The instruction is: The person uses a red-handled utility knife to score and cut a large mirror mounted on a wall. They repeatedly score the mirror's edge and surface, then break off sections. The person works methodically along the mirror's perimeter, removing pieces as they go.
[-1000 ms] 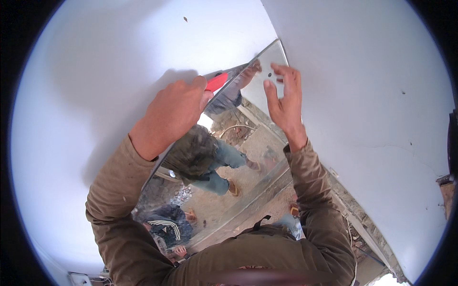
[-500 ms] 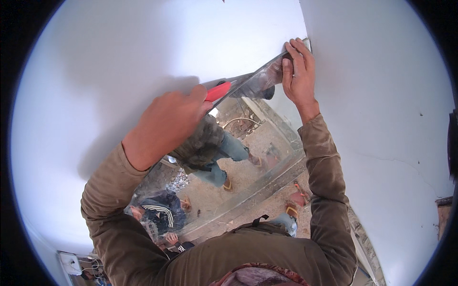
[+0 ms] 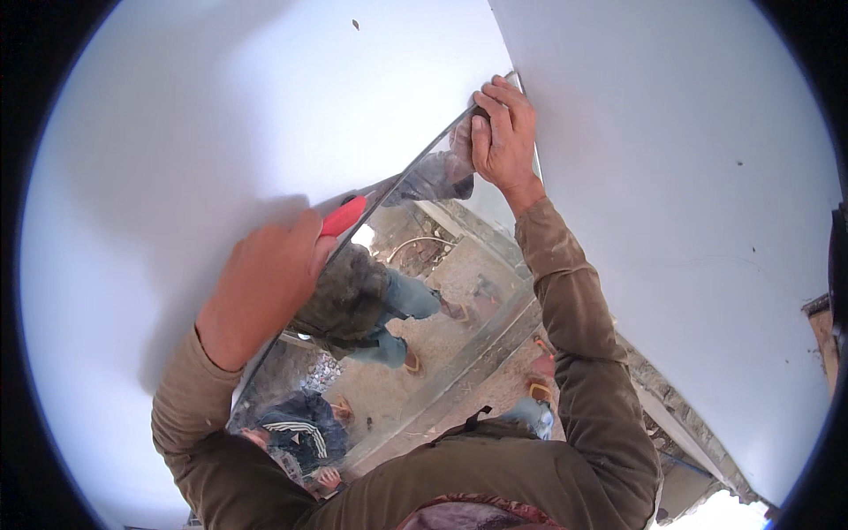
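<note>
Left hand (image 3: 263, 281): wrapped round red tool (image 3: 343, 216)!
Right hand (image 3: 508, 146): fingers slightly parted against pane (image 3: 415, 327).
Pane edge: seemingly being worked.
Next stroke: likely wants bracing.

- Wall (image 3: 115, 230), white, smooth, at 9 o'clock; one small dark fleck (image 3: 355, 25) between 11 and 12.
- Second wall (image 3: 671, 203), white, at 2 to 3 o'clock; a few dark specks.
- Dark object (image 3: 837, 265), at the 3 o'clock rim; kind unclear.
- Brown block (image 3: 822, 343), just past 3 o'clock, cut off by the rim.
- Rough pale ledge (image 3: 685, 426), slanting, at 4 o'clock.
- Person in a dark jacket (image 3: 309, 433), white-striped, just past 7 o'clock.
</note>
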`<move>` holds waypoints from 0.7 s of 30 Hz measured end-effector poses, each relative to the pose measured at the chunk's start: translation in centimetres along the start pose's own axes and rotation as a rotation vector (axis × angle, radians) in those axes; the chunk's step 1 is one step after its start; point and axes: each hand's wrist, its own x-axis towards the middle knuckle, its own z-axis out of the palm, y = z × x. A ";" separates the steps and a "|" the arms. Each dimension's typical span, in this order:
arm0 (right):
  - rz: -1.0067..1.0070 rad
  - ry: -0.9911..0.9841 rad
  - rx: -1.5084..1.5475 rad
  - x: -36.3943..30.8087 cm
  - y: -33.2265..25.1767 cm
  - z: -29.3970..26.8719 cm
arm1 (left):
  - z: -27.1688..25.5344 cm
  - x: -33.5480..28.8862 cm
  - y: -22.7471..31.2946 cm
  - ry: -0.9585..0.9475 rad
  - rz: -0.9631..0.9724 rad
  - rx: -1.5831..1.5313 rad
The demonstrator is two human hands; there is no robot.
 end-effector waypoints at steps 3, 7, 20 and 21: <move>0.011 0.009 0.013 0.0 -0.1 0.1 | 0.7 -1.4 -0.2 -0.018 -0.043 -0.012; -0.010 0.007 0.002 0.0 0.0 0.1 | 0.9 -2.5 -1.2 0.038 0.006 -0.004; -0.090 -0.057 0.062 -0.2 2.0 -0.1 | 1.3 -11.1 -3.2 -0.027 -0.108 0.060; -0.110 -0.064 0.058 -0.1 2.2 -0.2 | 1.4 -11.7 -3.3 -0.036 -0.127 0.065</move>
